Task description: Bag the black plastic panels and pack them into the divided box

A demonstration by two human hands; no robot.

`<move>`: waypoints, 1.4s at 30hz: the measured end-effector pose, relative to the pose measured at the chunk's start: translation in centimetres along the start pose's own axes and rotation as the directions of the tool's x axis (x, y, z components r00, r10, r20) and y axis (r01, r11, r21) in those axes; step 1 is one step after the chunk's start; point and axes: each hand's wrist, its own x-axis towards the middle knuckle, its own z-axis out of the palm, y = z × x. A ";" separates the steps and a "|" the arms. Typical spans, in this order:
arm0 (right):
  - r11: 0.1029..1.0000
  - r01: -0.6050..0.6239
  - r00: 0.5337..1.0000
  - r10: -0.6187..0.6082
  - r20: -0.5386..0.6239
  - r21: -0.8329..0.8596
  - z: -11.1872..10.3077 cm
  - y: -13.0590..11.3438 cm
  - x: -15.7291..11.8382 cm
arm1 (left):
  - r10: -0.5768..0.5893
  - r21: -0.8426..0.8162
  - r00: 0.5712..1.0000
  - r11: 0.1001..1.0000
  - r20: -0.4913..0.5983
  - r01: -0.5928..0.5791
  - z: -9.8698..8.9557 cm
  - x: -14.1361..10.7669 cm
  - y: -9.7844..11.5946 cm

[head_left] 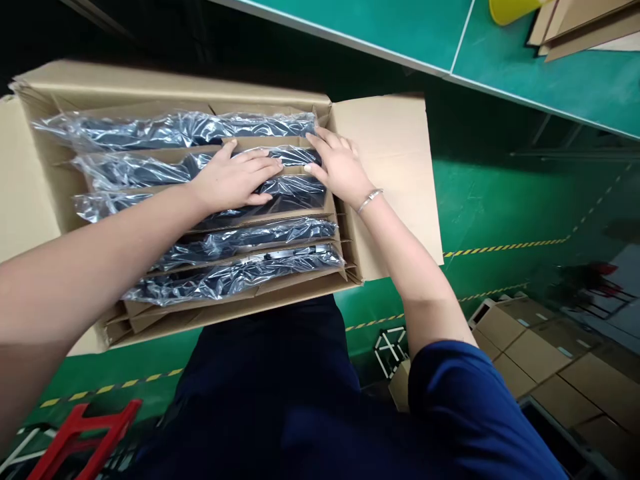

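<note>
In front of me an open cardboard box holds several dark flat items in clear plastic bags, standing in rows between cardboard dividers. What the bagged items are, I cannot make out. Fingers spread, my left hand lies flat across the tops of the middle rows. My right hand, with a bracelet at the wrist, rests at the right end of the upper rows, its fingers apart and touching the bags. A box flap is folded outward beneath my right wrist.
A green-topped table runs along the far side, carrying cardboard sheets and a yellow container. Stacked cartons stand at lower right. A red frame is at lower left. Yellow-black tape marks the green floor.
</note>
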 end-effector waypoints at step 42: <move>0.970 0.237 0.967 -0.241 0.085 0.062 5.4 -0.7 -4.6 | 0.069 0.012 0.975 0.997 0.210 -0.073 3.7 -6.9 6.8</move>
